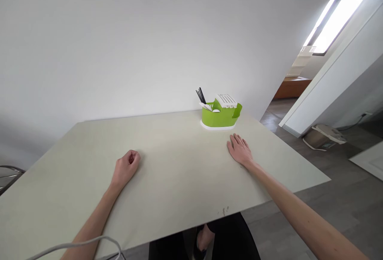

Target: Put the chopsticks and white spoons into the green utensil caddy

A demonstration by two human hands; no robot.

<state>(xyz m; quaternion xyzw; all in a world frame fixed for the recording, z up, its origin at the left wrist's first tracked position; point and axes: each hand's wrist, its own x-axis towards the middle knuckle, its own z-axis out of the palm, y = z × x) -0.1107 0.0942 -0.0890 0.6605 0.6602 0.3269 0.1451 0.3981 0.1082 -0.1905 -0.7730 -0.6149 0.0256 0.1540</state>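
My left hand [127, 167] rests on its side on the table, its fingers curled into a loose fist with nothing visible in the hollow. My right hand [240, 149] lies palm down and flat, fingers slightly spread, just in front of a green utensil caddy [219, 118] without touching it. The caddy stands on a white base near the wall. Black chopsticks [201, 95] and pale utensils [206, 106] lean out of its left part. A white slotted piece [226, 100] covers its raised middle, and a green side holder [237, 111] sits at the right.
The pale table [179, 160] meets a white wall [149, 44] at the back. A grey cable [80, 244] crosses over my left forearm. Beyond the table's right edge, a metallic appliance [323, 137] stands on the floor. My legs show under the front edge.
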